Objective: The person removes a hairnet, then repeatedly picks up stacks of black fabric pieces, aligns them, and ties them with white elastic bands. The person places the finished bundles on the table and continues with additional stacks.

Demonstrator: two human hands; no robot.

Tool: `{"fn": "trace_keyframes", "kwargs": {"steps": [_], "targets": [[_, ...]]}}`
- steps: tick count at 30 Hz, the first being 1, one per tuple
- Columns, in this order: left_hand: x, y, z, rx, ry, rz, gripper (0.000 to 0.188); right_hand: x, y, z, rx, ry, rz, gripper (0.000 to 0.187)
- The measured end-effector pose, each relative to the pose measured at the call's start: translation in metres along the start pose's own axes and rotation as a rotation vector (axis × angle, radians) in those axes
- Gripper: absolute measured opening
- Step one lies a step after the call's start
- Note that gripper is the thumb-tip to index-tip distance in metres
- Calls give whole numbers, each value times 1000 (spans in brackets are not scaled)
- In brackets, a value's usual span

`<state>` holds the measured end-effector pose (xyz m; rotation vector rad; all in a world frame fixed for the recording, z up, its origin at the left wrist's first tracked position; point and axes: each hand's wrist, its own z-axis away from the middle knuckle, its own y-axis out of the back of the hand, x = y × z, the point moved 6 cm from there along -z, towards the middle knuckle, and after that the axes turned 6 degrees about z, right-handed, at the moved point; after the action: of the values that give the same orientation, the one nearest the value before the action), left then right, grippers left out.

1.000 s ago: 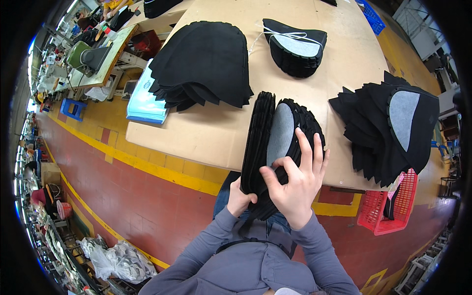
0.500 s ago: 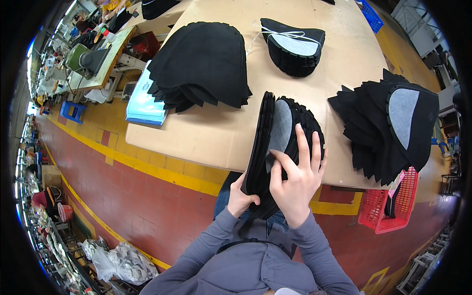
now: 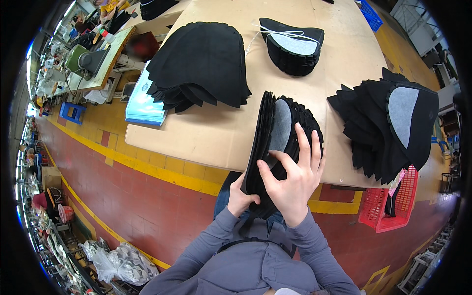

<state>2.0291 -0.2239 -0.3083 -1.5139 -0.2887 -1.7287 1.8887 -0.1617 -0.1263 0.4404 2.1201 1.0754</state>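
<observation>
A thick stack of black fabric pieces [image 3: 263,132], with a grey half-moon patch [image 3: 281,125] showing on one piece, leans over the table's near edge. Its lower left side is gripped by my left hand [image 3: 241,199], thumb in front and the other fingers hidden behind. My right hand [image 3: 295,182] lies over the stack's right part with fingers spread. Its thumb and bent index finger are apart, their tips at the parted layers beside the grey patch.
On the cardboard-covered table [image 3: 206,140] lie a large black stack [image 3: 201,64], a bundle tied with white string [image 3: 293,49] and a fanned stack with a grey patch [image 3: 403,118]. A blue packet [image 3: 146,105] rests at the left edge. A red basket [image 3: 388,204] stands below right.
My right thumb has moved left and away from the index finger, opening the pinch on a layer. My left hand keeps its hold, and the stack stays in place.
</observation>
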Motion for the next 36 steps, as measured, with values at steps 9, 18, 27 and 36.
{"fn": "trace_keyframes", "kwargs": {"steps": [9, 18, 27, 36], "targets": [[-6, 2, -1, -2, 10, -42, 103, -4, 4, -3, -15, 22, -2, 20], [-1, -5, -1, -2, -97, -106, 110, -3, 3, -1, 50, -98, 8, 46], [33, -35, 6, -80, -347, -497, 119, 22, 12, 23, 164, -186, -176, 80], [48, 9, -7, -315, 266, -2, 67, 87, 26, 27, 265, -321, -324, 73]]}}
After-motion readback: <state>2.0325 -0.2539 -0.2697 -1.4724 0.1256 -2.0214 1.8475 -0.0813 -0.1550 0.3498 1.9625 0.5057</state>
